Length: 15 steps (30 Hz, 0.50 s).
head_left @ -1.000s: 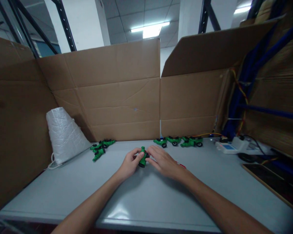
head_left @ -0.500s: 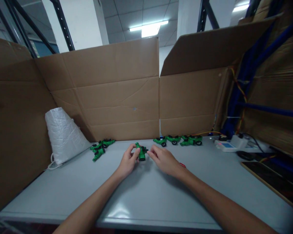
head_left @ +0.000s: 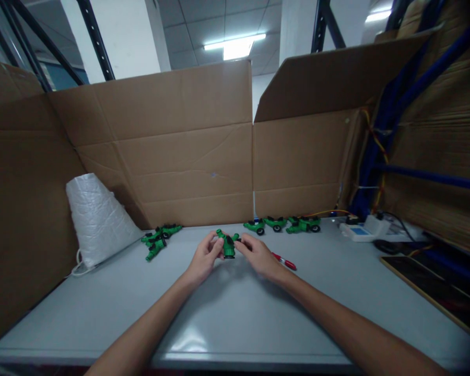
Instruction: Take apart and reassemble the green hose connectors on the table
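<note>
A small green plastic fitting with black parts [head_left: 228, 245] is held between both hands just above the grey table [head_left: 235, 313]. My left hand [head_left: 203, 258] pinches its left end with curled fingers. My right hand [head_left: 258, 256] grips its right side, fingers closed on it. A pile of similar green fittings [head_left: 159, 239] lies to the left near the back wall. A row of several more green fittings [head_left: 284, 224] lies at the back, right of centre.
A white woven sack [head_left: 97, 219] leans at the left. A red pen [head_left: 285, 261] lies beside my right wrist. Cardboard walls [head_left: 203, 156] close off the back and left. A white power strip with cables [head_left: 362, 230] and a dark board [head_left: 434, 290] lie at the right.
Both hands have turned the fitting from upright to lying more sideways and shifted it slightly farther away. The red pen now shows fully beside my right wrist.
</note>
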Each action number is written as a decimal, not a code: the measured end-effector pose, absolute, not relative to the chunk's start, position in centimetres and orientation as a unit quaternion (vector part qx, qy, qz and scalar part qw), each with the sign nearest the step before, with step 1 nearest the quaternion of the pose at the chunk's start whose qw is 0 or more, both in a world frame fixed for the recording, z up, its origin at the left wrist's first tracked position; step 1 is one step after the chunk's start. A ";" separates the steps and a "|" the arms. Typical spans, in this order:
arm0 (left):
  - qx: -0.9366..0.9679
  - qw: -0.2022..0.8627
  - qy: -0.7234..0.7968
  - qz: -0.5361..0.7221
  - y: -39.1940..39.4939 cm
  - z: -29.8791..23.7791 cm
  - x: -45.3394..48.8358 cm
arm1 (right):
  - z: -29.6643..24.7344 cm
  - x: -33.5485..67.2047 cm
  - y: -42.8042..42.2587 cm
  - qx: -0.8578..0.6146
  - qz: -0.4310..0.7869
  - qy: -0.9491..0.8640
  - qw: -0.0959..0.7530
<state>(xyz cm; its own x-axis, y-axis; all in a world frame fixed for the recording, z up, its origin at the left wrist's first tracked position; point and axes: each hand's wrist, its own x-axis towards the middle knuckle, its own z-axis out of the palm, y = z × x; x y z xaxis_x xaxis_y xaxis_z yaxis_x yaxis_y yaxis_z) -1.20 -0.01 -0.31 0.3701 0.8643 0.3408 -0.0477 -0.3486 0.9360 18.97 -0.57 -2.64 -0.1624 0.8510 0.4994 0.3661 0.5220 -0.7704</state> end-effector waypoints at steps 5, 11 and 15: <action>0.662 0.499 0.310 0.466 0.3 -0.6 -1.4 | -2.4 19.1 -0.7 -0.413 0.240 -0.733 0.484; 0.667 0.467 0.331 0.477 0.1 -0.1 -1.4 | -1.3 19.7 -1.4 -0.423 0.181 -0.774 0.435; 0.653 0.482 0.347 0.470 0.0 -0.2 -1.4 | -0.7 20.2 -1.9 -0.399 0.092 -0.829 0.381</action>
